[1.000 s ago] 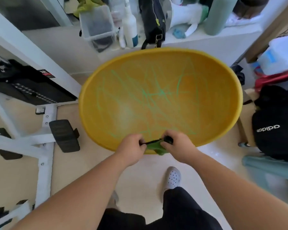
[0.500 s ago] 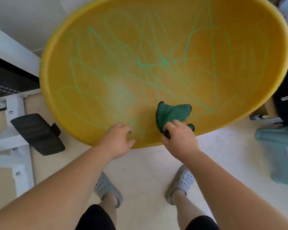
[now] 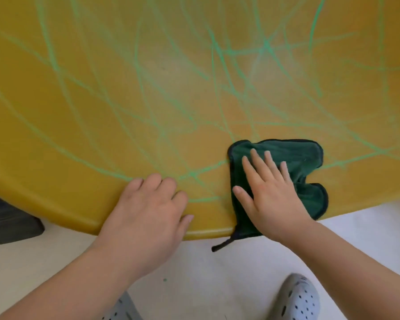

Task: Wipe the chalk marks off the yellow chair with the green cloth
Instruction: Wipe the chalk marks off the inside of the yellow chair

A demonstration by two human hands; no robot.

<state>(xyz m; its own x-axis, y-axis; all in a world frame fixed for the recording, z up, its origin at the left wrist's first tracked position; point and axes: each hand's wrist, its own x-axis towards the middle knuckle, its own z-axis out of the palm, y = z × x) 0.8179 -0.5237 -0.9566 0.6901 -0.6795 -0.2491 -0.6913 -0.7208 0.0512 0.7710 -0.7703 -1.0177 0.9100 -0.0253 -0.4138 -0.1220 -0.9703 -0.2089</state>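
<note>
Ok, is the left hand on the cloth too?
No, the left hand rests on the bare chair near its rim, apart from the cloth, which only the right hand presses flat.

Setting: an indoor room, probably domestic, though the exact kind is not showing. Evidence: a pale, smooth floor [image 3: 217, 285] is lying below the near edge of a moulded yellow chair [image 3: 102, 112], which is filling most of the view and bearing scribbled green chalk marks [image 3: 266, 45]. The person is wearing grey perforated clogs [image 3: 300, 299], slip-on footwear. A dark blocky object [image 3: 9, 222] is standing on the floor past the chair's near-left edge, unidentifiable.
</note>
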